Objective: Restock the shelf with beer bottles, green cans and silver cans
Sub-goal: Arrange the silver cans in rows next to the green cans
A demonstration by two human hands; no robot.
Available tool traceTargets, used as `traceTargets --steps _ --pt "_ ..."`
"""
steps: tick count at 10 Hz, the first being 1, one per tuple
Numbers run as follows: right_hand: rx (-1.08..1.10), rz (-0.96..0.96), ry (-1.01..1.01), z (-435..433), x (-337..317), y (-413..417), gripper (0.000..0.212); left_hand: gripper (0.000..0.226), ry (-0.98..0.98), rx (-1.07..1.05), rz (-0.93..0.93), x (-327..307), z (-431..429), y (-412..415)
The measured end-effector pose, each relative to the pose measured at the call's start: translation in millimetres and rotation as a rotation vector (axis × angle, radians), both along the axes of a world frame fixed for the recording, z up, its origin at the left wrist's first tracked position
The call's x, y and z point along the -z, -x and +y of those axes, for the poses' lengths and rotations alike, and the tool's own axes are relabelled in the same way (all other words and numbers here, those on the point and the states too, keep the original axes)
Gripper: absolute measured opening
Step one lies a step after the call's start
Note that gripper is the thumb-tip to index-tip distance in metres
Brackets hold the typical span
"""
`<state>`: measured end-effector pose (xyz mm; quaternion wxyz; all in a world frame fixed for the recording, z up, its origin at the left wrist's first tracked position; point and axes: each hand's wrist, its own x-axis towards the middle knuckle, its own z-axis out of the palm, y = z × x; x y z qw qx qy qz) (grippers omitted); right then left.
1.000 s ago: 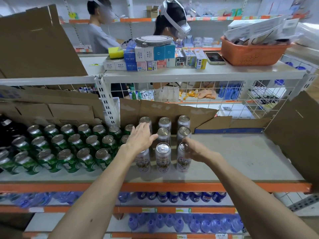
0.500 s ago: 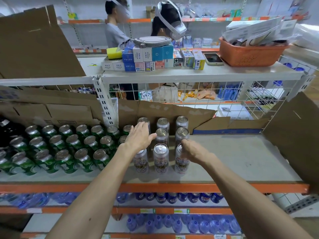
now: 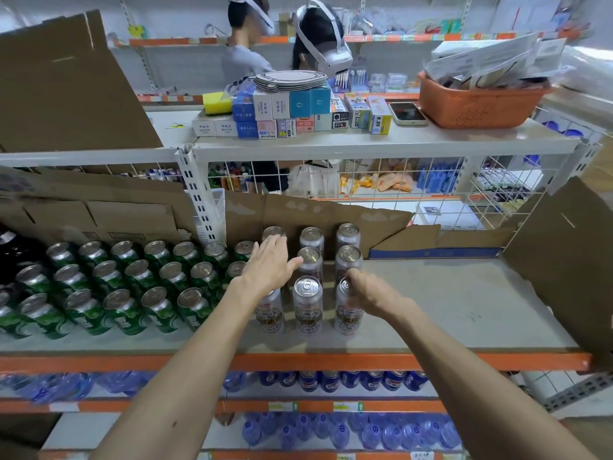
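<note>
- We are laying our left hand point(image 3: 268, 265) flat, fingers spread and grasping nothing, over the left column of silver cans point(image 3: 307, 303).
- Our right hand point(image 3: 371, 294) is curling its grip around the front right silver can's point(image 3: 348, 313) smooth metal rim.
- Glossy green cans point(image 3: 119, 287) are standing in rows just left on the matte grey shelf point(image 3: 464, 307).
- Torn brown cardboard point(image 3: 318, 217) is backing the cylinders.

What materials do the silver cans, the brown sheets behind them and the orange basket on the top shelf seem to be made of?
Silver cans: probably aluminium, shiny tops with pull tabs, printed sides.
Brown sheets: corrugated cardboard, matte, with creases and torn edges.
Orange basket: seemingly moulded plastic, with fine perforations in its wall.
</note>
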<state>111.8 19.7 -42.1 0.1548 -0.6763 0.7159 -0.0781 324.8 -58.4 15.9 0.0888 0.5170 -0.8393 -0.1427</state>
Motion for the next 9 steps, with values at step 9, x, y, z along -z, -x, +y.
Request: traceTargets --steps 9 --pt "0.125 -0.107 0.104 -3.3 -41.5 -15.2 0.043 0.062 0.017 -0.016 0.002 -14.6 -5.0 -5.6"
